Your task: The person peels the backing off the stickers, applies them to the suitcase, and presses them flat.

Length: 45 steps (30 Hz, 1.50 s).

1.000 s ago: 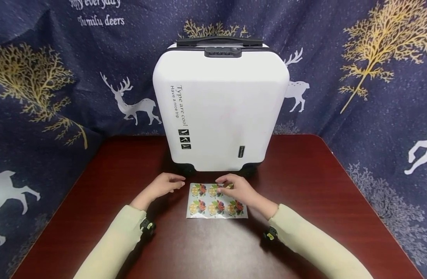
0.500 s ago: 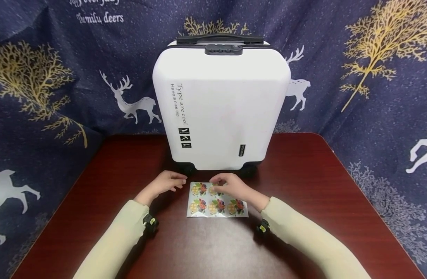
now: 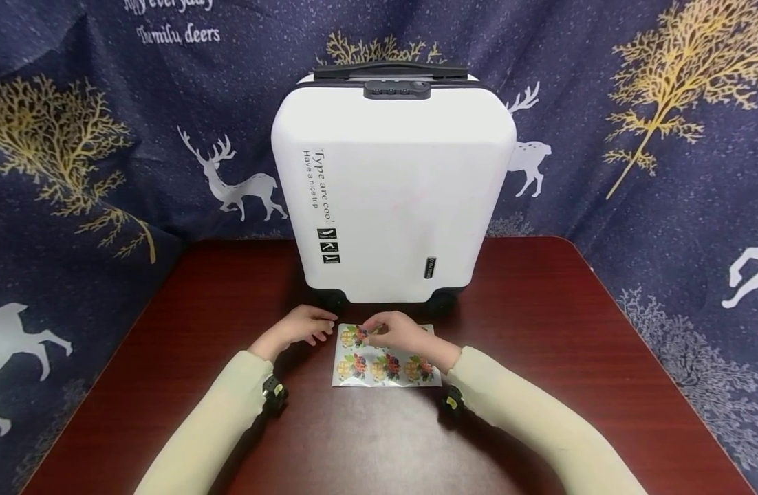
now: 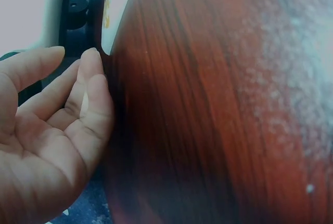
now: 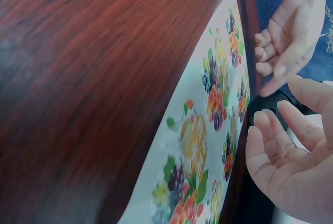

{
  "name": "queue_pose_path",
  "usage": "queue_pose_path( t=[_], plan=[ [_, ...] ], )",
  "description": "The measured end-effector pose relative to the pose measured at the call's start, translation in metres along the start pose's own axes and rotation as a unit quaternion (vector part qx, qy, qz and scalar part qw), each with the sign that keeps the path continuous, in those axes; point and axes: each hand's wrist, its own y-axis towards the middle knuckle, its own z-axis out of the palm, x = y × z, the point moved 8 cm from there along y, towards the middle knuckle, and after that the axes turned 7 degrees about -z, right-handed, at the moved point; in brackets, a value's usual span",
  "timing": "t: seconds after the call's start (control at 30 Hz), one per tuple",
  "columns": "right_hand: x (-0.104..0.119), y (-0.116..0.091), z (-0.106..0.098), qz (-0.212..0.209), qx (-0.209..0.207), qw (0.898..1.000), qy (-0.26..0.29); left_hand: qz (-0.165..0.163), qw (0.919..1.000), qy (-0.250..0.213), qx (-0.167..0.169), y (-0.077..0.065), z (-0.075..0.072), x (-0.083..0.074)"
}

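A glossy sheet (image 3: 360, 377) printed with several fruit pictures lies flat on the dark red table (image 3: 329, 440). My right hand (image 3: 396, 331) hovers over its back row, fingers bent loosely and nothing held. In the right wrist view the right hand (image 5: 299, 148) shows thumb and fingertips apart above the sheet (image 5: 195, 146). Just off the sheet's back left corner is my left hand (image 3: 301, 326), its fingers loosely curved. The left wrist view has the left hand (image 4: 57, 125) with an empty palm, fingertips close to the sheet's corner (image 4: 110, 42).
Directly behind the sheet stands a white suitcase (image 3: 404, 199) on black wheels (image 3: 442, 302), with a black handle and a combination lock (image 3: 396, 89) on top. A dark blue cloth (image 3: 230, 89) with deer and trees hangs behind the table.
My right hand has moved left across the sheet, toward its back left picture. My left hand has shifted slightly right. The sheet and suitcase stay in place.
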Motion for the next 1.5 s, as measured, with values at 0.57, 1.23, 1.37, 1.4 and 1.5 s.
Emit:
queue_pose_path(
  t=[0.57, 1.23, 1.37, 1.4, 1.5],
  plan=[
    [-0.001, 0.018, 0.013, 0.007, 0.012, 1.000, 0.004, -0.021, 0.9994, 0.026, 0.003, 0.007, 0.010, 0.000],
    [-0.008, 0.027, 0.017, 0.048, 0.000, 0.999, 0.012, -0.010, 0.9990, 0.044, 0.006, 0.008, 0.012, -0.008],
    [-0.006, 0.027, 0.017, 0.044, -0.006, 0.999, 0.011, -0.026, 0.9988, 0.040, -0.004, 0.010, 0.011, -0.007],
    [-0.007, 0.027, 0.018, 0.043, -0.007, 0.999, 0.010, -0.029, 0.9989, 0.037, -0.005, 0.010, 0.011, -0.007],
    [-0.006, 0.027, 0.019, 0.048, -0.007, 0.999, 0.015, -0.039, 0.9992, 0.010, -0.001, 0.009, 0.010, -0.006]
  ],
)
